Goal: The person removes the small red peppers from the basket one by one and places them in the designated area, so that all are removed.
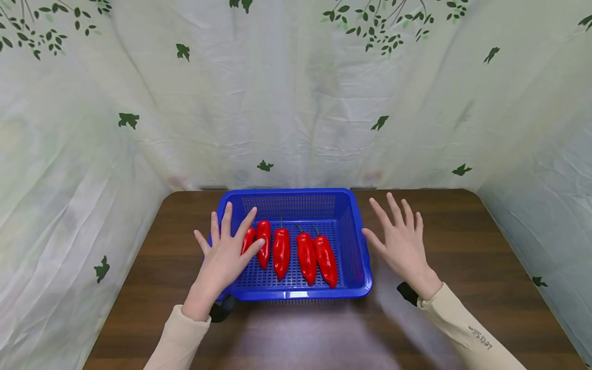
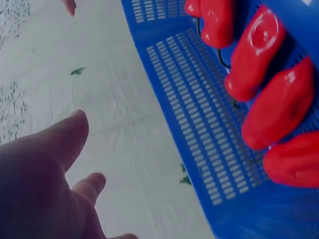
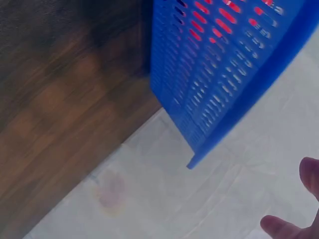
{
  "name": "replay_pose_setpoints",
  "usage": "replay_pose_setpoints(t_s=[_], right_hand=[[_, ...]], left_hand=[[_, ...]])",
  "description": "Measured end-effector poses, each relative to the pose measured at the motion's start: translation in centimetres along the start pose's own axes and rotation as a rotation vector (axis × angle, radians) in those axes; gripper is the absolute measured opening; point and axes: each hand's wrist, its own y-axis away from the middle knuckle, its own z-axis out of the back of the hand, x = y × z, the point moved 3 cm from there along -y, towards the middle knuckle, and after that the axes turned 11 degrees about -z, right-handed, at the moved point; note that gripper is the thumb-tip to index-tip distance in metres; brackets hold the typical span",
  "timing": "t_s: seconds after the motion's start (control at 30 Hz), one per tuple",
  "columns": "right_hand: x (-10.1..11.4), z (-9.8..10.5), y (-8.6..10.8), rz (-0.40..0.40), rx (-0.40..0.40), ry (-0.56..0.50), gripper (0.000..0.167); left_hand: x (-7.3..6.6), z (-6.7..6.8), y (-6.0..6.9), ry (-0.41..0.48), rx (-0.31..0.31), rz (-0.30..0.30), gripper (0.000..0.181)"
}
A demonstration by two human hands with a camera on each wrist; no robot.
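Observation:
Several red peppers (image 1: pixel 281 253) lie side by side in a blue perforated basket (image 1: pixel 296 295), their dark stems pointing toward its far wall. My left hand (image 1: pixel 225 257), fingers spread, hovers over the basket's left part and hides some of the leftmost pepper (image 1: pixel 248 240). To the right of the basket my right hand (image 1: pixel 401 242) is held with fingers apart and nothing in them. In the left wrist view the thumb (image 2: pixel 70 134) is apart from the basket wall. The right wrist view shows fingertips (image 3: pixel 284 227) beside the basket's outer side (image 3: pixel 209 94), not touching it.
The basket stands on a brown wooden table (image 1: pixel 444 257) with rounded far corners. Pale curtains (image 1: pixel 296 103) with green leaf and bird prints hang behind the table and at both sides. Dark straps (image 1: pixel 408 294) sit at the wrists.

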Motion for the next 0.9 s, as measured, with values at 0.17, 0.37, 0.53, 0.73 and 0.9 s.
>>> replay_pose_setpoints(t_s=[0.17,0.37,0.53,0.73,0.9], right_hand=[[0.5,0.2,-0.2,0.034,0.007,-0.051,0.071],[0.9,0.3,-0.4,0.063,0.078,-0.164,0.07],[1.1,0.4,-0.5,0.075,0.119,-0.235,0.07],[1.4,0.5,-0.8,0.061,0.197,-0.321,0.07],[1.9,0.7,-1.0,0.081,0.225,-0.413,0.069]], left_hand=[[1.4,1.1,0.7,0.076,0.03,-0.001,0.071],[3.5,2.3,1.2,0.187,0.072,-0.013,0.068],[5.4,2.8,1.4,0.289,0.118,-0.01,0.068],[7.8,2.5,1.3,0.434,0.152,-0.063,0.067],[9.4,1.9,1.4,0.599,0.217,-0.062,0.068]])
